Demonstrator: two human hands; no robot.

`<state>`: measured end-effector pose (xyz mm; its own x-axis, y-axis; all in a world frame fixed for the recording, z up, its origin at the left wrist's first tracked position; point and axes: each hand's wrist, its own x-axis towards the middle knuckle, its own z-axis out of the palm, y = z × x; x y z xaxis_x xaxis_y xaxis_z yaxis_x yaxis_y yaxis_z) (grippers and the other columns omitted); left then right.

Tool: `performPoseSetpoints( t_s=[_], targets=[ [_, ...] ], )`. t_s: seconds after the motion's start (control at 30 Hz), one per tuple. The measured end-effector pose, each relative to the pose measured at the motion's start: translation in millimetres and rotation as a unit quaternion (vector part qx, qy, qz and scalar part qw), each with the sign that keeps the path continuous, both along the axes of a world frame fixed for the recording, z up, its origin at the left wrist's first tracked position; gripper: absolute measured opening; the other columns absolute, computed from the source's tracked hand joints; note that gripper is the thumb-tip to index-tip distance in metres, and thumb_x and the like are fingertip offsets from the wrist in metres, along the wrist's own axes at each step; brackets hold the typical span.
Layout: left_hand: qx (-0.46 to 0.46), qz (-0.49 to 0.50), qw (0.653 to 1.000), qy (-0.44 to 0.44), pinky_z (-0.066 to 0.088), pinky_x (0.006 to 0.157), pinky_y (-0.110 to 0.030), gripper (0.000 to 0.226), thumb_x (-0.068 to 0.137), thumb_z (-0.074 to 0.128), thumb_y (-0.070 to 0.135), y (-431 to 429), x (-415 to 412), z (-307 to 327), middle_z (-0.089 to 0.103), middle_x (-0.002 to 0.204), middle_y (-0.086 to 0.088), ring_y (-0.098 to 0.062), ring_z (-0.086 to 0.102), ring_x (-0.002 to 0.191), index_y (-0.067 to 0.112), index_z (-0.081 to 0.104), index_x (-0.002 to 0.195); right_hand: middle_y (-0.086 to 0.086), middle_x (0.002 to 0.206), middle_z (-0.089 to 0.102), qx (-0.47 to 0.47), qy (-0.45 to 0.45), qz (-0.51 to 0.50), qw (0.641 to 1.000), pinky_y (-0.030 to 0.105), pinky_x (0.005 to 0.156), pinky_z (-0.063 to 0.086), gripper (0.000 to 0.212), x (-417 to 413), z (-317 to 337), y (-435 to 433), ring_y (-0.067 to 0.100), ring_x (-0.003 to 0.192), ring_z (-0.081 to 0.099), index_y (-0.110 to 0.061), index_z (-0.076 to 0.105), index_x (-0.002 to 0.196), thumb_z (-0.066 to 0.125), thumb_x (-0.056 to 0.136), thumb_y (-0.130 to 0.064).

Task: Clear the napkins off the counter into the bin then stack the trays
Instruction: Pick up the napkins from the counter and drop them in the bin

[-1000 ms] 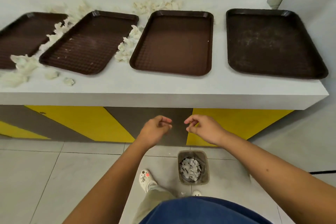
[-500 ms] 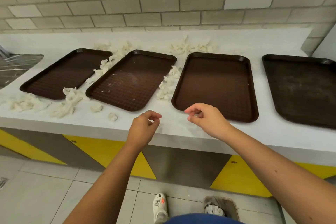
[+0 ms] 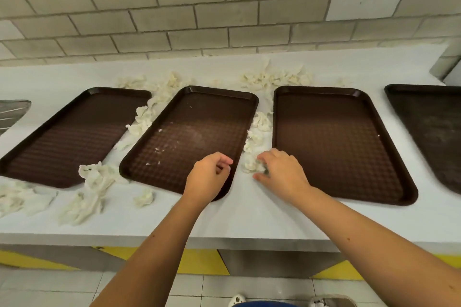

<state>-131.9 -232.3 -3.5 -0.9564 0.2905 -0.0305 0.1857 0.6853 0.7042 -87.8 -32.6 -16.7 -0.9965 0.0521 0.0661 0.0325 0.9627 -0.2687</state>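
Observation:
Four brown trays lie side by side on the white counter: the far-left tray, the second tray, the third tray and the right tray, cut off by the frame edge. A strip of crumpled white napkins fills the gap between the second and third trays. My right hand curls its fingers and thumb round the nearest napkin of that strip. My left hand hovers over the second tray's near right corner, loosely curled and holding nothing.
More napkins lie between the first two trays, in a heap at the front left and along the back by the brick wall. The bin with napkins inside peeks in on the floor below, beside a shoe.
The view has lifted from the bin up to the counter. Both hands have risen from above the bin and reached forward; the right one now grips a napkin between the middle trays.

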Motion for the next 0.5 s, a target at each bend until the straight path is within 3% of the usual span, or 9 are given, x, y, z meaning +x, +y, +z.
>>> performPoseSetpoints(
  t_s=[0.13,0.23,0.33,0.5],
  targets=[
    [0.004,-0.022,1.000,-0.004,0.056,0.081,-0.030,0.015,0.092,0.060,0.023,-1.7,-14.7,-3.6,0.065,0.091,0.018,-0.003,0.061,0.082,0.033,0.065,0.101,-0.005,0.114,0.053,0.007,-0.006,0.011,1.000,0.029,0.083,0.045,0.030,-2.5,-7.8,0.5,0.014,0.099,0.050,-0.024,0.061,0.114,0.055,0.093,-0.044],
    [0.011,-0.048,0.999,0.009,0.055,0.082,-0.030,0.019,0.091,0.062,0.022,0.3,-18.4,-4.9,0.063,0.100,0.018,-0.003,0.061,0.085,0.032,0.063,0.107,-0.009,0.104,0.052,-0.100,-0.003,-0.001,0.995,0.022,0.075,0.045,0.018,3.8,-3.8,6.0,0.008,0.091,0.051,-0.024,0.064,0.099,0.064,0.088,-0.040],
    [-0.002,-0.083,0.996,0.032,0.055,0.080,-0.028,0.029,0.090,0.064,0.021,6.0,-20.3,-5.0,0.059,0.112,0.017,-0.002,0.059,0.090,0.035,0.058,0.114,-0.011,0.090,0.054,-0.202,-0.001,-0.033,0.979,0.015,0.061,0.037,0.015,10.2,4.9,12.4,0.004,0.068,0.051,-0.023,0.059,0.087,0.066,0.088,-0.036],
    [0.000,-0.135,0.990,0.035,0.042,0.068,-0.014,0.040,0.091,0.054,0.007,21.9,-18.3,-5.3,0.058,0.109,0.014,-0.004,0.055,0.083,0.033,0.056,0.121,-0.007,0.073,0.060,-0.253,-0.014,-0.056,0.966,0.025,0.055,0.042,0.015,13.6,13.6,16.0,0.008,0.056,0.050,-0.022,0.054,0.092,0.058,0.093,-0.036]
  ],
)
